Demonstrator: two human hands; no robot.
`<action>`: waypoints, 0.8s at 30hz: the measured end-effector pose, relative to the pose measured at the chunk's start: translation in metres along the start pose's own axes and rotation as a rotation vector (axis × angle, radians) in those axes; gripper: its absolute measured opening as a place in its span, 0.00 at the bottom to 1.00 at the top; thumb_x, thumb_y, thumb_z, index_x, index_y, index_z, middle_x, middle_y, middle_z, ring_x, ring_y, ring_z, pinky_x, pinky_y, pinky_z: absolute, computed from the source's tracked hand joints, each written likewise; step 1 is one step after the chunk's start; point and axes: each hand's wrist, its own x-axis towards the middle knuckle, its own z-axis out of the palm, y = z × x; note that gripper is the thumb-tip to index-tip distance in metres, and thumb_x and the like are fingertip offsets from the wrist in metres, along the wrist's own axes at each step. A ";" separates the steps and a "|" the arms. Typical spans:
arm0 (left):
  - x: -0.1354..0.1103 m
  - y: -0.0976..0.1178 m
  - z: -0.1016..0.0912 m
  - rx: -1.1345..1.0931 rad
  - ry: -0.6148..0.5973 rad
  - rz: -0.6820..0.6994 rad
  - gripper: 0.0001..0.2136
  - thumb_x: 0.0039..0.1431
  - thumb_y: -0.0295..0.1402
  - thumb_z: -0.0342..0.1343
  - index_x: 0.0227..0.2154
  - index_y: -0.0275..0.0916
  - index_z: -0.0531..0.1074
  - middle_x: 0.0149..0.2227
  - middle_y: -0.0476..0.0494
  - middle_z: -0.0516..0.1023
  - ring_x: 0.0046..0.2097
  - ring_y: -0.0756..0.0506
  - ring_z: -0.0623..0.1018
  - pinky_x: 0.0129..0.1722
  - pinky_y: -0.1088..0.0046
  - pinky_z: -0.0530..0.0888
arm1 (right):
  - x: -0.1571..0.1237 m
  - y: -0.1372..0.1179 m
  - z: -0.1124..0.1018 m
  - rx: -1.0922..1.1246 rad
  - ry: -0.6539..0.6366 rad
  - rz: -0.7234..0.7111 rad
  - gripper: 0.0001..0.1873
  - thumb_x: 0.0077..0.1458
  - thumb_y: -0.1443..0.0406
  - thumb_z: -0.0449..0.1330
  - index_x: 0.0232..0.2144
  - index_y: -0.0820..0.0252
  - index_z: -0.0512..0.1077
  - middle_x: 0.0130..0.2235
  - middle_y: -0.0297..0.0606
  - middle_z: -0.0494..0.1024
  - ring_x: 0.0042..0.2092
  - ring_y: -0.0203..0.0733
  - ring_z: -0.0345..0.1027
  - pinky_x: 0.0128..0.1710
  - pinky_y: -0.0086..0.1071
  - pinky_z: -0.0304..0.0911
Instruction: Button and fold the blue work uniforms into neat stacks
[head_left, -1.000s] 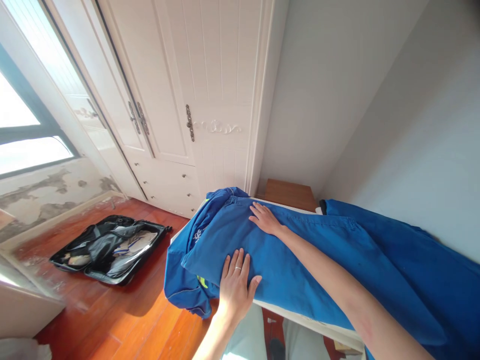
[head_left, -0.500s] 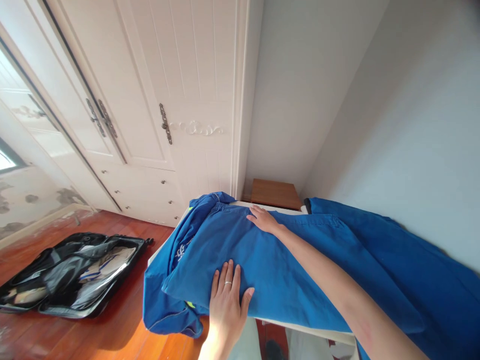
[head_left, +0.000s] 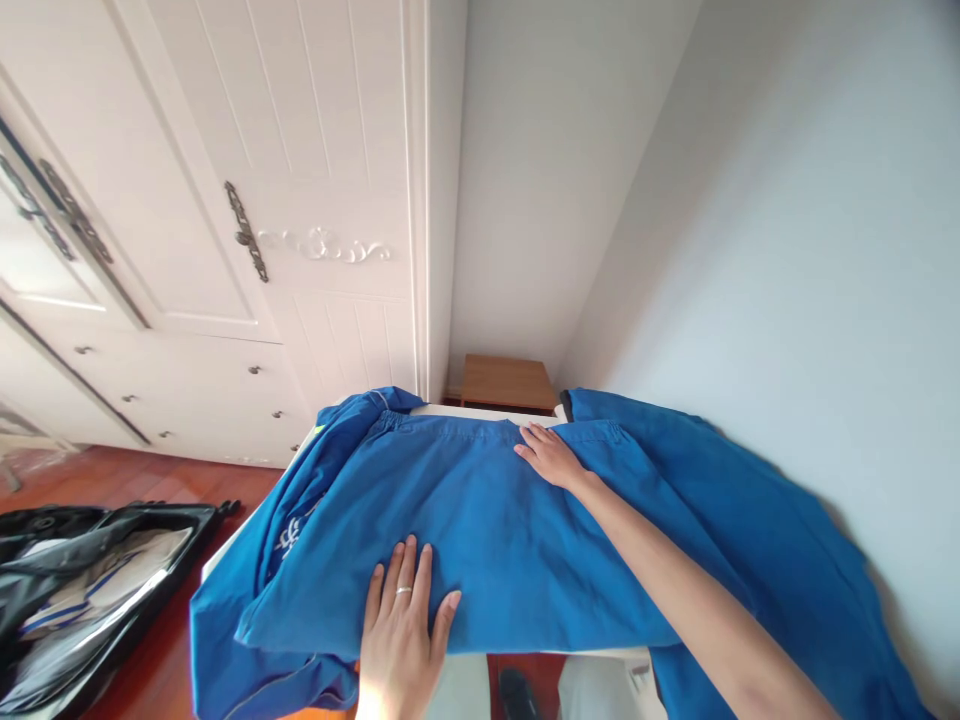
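Note:
Blue trousers (head_left: 465,520) with an elastic waistband lie spread over a narrow white table. My left hand (head_left: 403,620), a ring on one finger, rests flat on the cloth near its front edge, fingers spread. Farther back, my right hand (head_left: 550,455) lies palm down at the waistband, fingers stretched out. Under the trousers on the left shows a blue jacket (head_left: 217,630) with white embroidery, partly hanging over the table's side. More blue cloth (head_left: 780,540) extends to the right along the wall.
A white wardrobe (head_left: 322,120) with dark metal handles stands behind on the left. An open black suitcase (head_left: 161,590) packed with clothes lies on the red wooden floor at left. A brown wooden cabinet (head_left: 506,382) sits beyond the table, and a grey wall (head_left: 787,250) rises at right.
The view has turned to the right. My right hand has slid a little to the right along the waistband. Still flat on the trousers, my left hand is near their front edge.

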 end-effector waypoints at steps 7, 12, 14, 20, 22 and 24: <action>-0.002 0.000 0.004 -0.059 -0.050 -0.063 0.28 0.65 0.47 0.46 0.63 0.38 0.62 0.64 0.37 0.63 0.65 0.36 0.64 0.64 0.53 0.57 | -0.031 -0.015 0.002 -0.014 -0.083 -0.268 0.39 0.64 0.43 0.35 0.69 0.57 0.46 0.70 0.42 0.44 0.71 0.45 0.36 0.69 0.45 0.37; -0.001 -0.001 0.003 -0.067 -0.132 -0.093 0.28 0.66 0.48 0.45 0.62 0.37 0.62 0.64 0.37 0.63 0.65 0.37 0.63 0.64 0.51 0.58 | -0.041 -0.019 0.015 -0.027 -0.155 -0.272 0.39 0.64 0.43 0.34 0.70 0.57 0.41 0.71 0.45 0.38 0.71 0.48 0.31 0.68 0.49 0.33; 0.000 -0.002 0.002 -0.070 -0.174 -0.101 0.28 0.66 0.48 0.44 0.62 0.36 0.62 0.65 0.37 0.62 0.66 0.38 0.62 0.64 0.51 0.58 | -0.040 -0.018 0.015 -0.021 -0.162 -0.276 0.40 0.64 0.43 0.33 0.70 0.58 0.40 0.71 0.46 0.38 0.71 0.48 0.31 0.68 0.49 0.33; 0.002 -0.002 -0.001 -0.073 -0.231 -0.124 0.28 0.66 0.49 0.44 0.63 0.37 0.61 0.65 0.37 0.62 0.67 0.39 0.60 0.65 0.51 0.56 | -0.039 -0.009 0.020 0.012 -0.141 -0.289 0.41 0.63 0.42 0.32 0.70 0.57 0.39 0.71 0.43 0.37 0.71 0.46 0.29 0.68 0.48 0.30; 0.003 -0.002 -0.001 -0.072 -0.243 -0.124 0.28 0.66 0.49 0.44 0.63 0.37 0.61 0.65 0.36 0.62 0.67 0.39 0.60 0.65 0.51 0.56 | -0.040 -0.007 0.022 0.018 -0.131 -0.289 0.41 0.63 0.41 0.32 0.69 0.57 0.40 0.71 0.43 0.37 0.71 0.46 0.29 0.69 0.48 0.30; 0.004 -0.001 -0.002 -0.074 -0.250 -0.125 0.28 0.66 0.49 0.44 0.63 0.37 0.61 0.65 0.36 0.62 0.67 0.39 0.60 0.65 0.51 0.56 | -0.040 -0.006 0.024 0.024 -0.122 -0.288 0.41 0.63 0.41 0.32 0.69 0.57 0.40 0.71 0.43 0.37 0.71 0.45 0.29 0.69 0.48 0.30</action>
